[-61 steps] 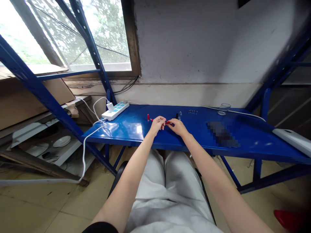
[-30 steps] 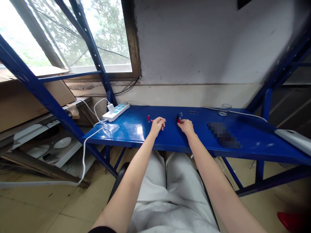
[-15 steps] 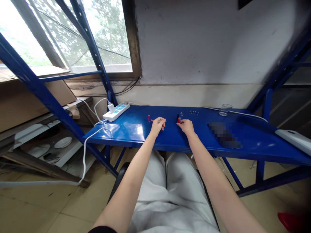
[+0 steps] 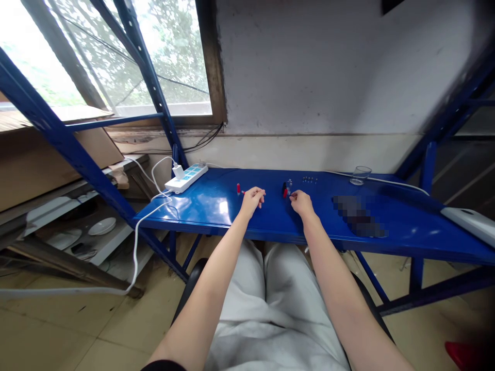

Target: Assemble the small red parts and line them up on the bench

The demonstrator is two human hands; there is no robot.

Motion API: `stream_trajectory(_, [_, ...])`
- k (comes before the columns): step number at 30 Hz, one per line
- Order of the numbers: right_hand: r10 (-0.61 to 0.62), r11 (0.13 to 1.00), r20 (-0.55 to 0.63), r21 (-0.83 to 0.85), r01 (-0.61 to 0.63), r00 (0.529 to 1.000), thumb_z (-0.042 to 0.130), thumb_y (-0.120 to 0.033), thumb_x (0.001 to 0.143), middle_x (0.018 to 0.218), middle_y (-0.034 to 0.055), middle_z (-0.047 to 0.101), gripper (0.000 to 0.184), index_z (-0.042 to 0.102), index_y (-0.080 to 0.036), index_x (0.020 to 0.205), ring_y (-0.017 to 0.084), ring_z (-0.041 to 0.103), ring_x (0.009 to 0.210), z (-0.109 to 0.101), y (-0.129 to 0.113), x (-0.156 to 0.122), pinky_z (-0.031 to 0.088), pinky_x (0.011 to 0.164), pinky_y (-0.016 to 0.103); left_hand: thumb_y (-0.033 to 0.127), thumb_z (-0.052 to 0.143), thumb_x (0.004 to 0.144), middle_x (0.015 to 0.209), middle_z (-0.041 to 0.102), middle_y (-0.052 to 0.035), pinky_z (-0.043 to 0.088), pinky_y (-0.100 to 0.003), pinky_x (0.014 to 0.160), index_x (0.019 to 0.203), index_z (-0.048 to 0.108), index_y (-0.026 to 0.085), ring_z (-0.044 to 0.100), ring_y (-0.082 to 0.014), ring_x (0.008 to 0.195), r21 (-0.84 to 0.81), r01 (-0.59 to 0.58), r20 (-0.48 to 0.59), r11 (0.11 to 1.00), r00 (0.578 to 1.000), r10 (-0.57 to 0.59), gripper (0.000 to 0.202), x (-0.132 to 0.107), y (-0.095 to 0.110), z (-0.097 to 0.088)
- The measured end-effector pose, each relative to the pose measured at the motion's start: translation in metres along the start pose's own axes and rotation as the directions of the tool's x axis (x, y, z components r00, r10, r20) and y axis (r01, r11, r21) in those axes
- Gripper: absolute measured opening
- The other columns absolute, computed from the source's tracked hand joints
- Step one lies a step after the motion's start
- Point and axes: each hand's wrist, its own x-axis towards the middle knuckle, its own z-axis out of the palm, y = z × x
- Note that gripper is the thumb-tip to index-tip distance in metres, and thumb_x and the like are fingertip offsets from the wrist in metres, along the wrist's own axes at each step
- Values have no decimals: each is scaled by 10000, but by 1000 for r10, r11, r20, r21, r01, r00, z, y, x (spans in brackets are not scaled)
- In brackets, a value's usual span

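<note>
Above the front part of the blue tabletop [image 4: 209, 206], my left hand [image 4: 253, 200] is closed with curled fingers. A thin red piece [image 4: 243, 192] sticks out at its left side, seemingly held in the fingers; its kind is too small to tell. Left of that hand, a small red-and-clear piece [image 4: 238, 188] stands upright. My right hand [image 4: 302, 202] has its fingertips pinched together, and whatever they may hold is hidden. Just left of the right fingertips are a small red piece [image 4: 285, 192] and a dark piece [image 4: 284, 185], with small clear pieces [image 4: 290, 183] beside them.
Several tiny bits [image 4: 309, 180] lie in a row further back, near a clear glass [image 4: 360, 175]. A blurred dark item [image 4: 358, 216] lies right of my hand. A white power strip [image 4: 186, 178] with cables sits at the left end, a white device [image 4: 469, 221] at the right.
My right hand has drawn back slightly to the right, away from the red piece it was touching, which now shows apart from the fingers. The left hand stays nearly still.
</note>
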Motion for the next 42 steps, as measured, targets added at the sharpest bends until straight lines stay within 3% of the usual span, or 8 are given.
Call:
stream_trajectory(9, [53, 997, 16, -63, -52, 998, 513, -358, 803, 761, 85, 648, 238, 669, -179, 821, 187, 597, 709, -6, -5, -2, 379, 537, 238, 340, 526, 748, 495, 504, 38, 272, -173, 364, 685, 534, 141, 422, -38, 345, -7, 6, 4, 1000, 1000, -6, 209, 0, 0, 1])
stream_trajectory(29, [51, 991, 67, -127, -43, 996, 460, -327, 829, 890, 105, 665, 333, 636, -195, 1079, 219, 610, 847, -2, -2, 4, 416, 655, 274, 352, 529, 748, 498, 506, 35, 283, -175, 371, 680, 541, 149, 424, -43, 350, 21, 1, 3, 1000, 1000, -1, 214, 1, -2, 1])
stream_trajectory(33, [30, 991, 58, -129, -23, 998, 463, -323, 823, 911, 113, 658, 340, 632, -183, 1083, 230, 604, 874, -3, -3, 1, 417, 669, 280, 346, 517, 757, 475, 473, 42, 291, -181, 381, 646, 535, 156, 399, -44, 349, 62, -29, -87, 998, 996, 34, 221, -2, -2, 1])
stream_trajectory(36, [8, 992, 41, -125, -3, 999, 479, -329, 807, 910, 115, 652, 348, 629, -179, 1083, 229, 606, 859, -3, -4, -1, 418, 678, 283, 353, 493, 775, 466, 431, 47, 291, -185, 396, 617, 511, 164, 379, -45, 366, 68, -83, -286, 994, 953, 99, 247, -3, 0, -2])
stream_trajectory(39, [-7, 994, 30, -105, 10, 1000, 471, -312, 795, 987, 122, 630, 360, 612, -175, 1097, 234, 595, 886, -4, -5, -3, 414, 685, 284, 360, 441, 802, 447, 373, 56, 314, -191, 421, 623, 471, 178, 376, -58, 381, 17, -127, -501, 992, 857, 118, 257, -2, 1, -7])
stream_trajectory(42, [2, 999, -29, -41, -3, 1000, 447, -308, 789, 1108, 131, 576, 387, 574, -155, 1121, 238, 568, 932, -6, -6, -6, 407, 687, 282, 352, 368, 828, 436, 324, 66, 323, -197, 436, 644, 427, 190, 338, -64, 365, -41, -130, -636, 991, 768, 75, 252, 0, 3, -12])
